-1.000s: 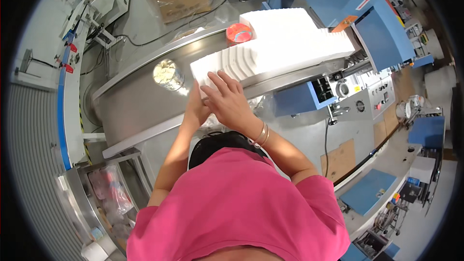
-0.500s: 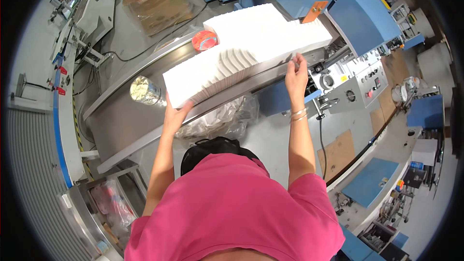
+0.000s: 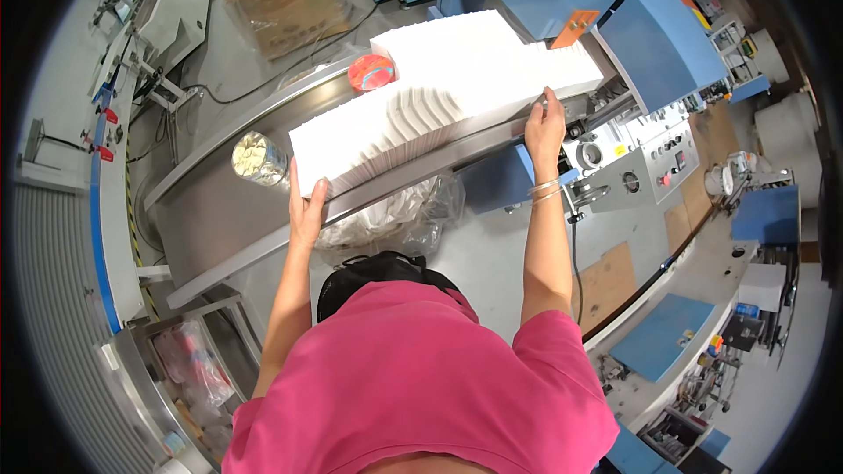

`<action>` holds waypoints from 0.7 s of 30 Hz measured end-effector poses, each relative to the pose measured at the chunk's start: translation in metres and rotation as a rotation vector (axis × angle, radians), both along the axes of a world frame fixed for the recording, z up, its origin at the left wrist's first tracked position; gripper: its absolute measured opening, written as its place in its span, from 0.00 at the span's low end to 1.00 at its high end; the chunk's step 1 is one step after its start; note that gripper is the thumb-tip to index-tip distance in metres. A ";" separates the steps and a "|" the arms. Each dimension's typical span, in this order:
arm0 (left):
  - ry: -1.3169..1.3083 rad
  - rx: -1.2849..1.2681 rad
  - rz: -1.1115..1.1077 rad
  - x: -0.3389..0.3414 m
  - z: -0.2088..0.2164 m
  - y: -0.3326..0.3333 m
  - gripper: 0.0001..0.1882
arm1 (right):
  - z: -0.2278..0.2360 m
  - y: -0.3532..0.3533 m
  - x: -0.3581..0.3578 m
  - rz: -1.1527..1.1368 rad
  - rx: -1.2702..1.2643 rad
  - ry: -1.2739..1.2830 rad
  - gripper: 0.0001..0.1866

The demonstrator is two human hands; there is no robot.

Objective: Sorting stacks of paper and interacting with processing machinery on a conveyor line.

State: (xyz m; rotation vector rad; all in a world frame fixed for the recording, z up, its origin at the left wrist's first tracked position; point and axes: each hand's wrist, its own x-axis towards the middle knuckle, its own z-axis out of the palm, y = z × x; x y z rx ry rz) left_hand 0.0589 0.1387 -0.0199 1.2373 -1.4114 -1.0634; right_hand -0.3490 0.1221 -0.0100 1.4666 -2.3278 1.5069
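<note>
A long row of white sheets [image 3: 439,92], standing packed on edge with a wavy front face, lies along a metal trough [image 3: 219,233]. At its left end my left hand [image 3: 306,211] has its fingers against the end face and its thumb on the near corner, gripping it. My right hand [image 3: 546,127] is at the near edge towards the right end; its fingers are stretched out and the fingertips are at the stack's lower edge. Left of the stack stands a clear jar [image 3: 260,159] with pale pieces inside. A round red tin [image 3: 371,73] sits against the stack's far side.
A blue machine [image 3: 667,44] with an orange bracket [image 3: 575,28] stands at the trough's right end, beside a control panel [image 3: 672,162]. Below the trough's near rim is a clear plastic bag [image 3: 404,219]. Plastic-wrapped cardboard [image 3: 285,4] lies on the floor beyond.
The left end of the stack and my left hand have shifted slightly left. My right hand has moved a little right and up along the near edge.
</note>
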 end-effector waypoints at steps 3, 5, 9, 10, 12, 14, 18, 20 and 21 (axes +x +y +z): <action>-0.012 -0.028 0.009 0.002 -0.004 0.000 0.40 | 0.000 0.002 0.004 -0.019 0.012 0.146 0.19; -0.001 -0.023 0.008 0.001 -0.001 0.001 0.39 | 0.001 0.003 0.006 -0.017 0.025 0.221 0.19; -0.027 -0.061 0.014 0.003 -0.007 0.001 0.39 | 0.002 0.004 0.010 -0.044 0.085 0.284 0.19; -0.024 -0.060 0.017 0.004 -0.009 0.001 0.39 | 0.003 0.004 0.011 -0.060 0.127 0.328 0.19; -0.044 -0.068 0.016 0.005 -0.011 0.000 0.39 | 0.005 0.004 0.013 -0.073 0.168 0.376 0.18; -0.036 -0.065 0.014 0.003 -0.007 0.001 0.39 | 0.006 0.004 0.014 -0.104 0.163 0.485 0.17; -0.034 -0.052 0.010 0.001 -0.003 0.001 0.39 | 0.011 0.000 0.016 -0.120 0.134 0.534 0.14; -0.049 -0.046 0.005 0.003 -0.004 0.002 0.39 | 0.014 -0.005 0.019 -0.116 0.080 0.437 0.09; -0.064 -0.040 -0.006 0.004 -0.004 0.002 0.39 | 0.015 -0.007 0.019 -0.109 0.077 0.440 0.09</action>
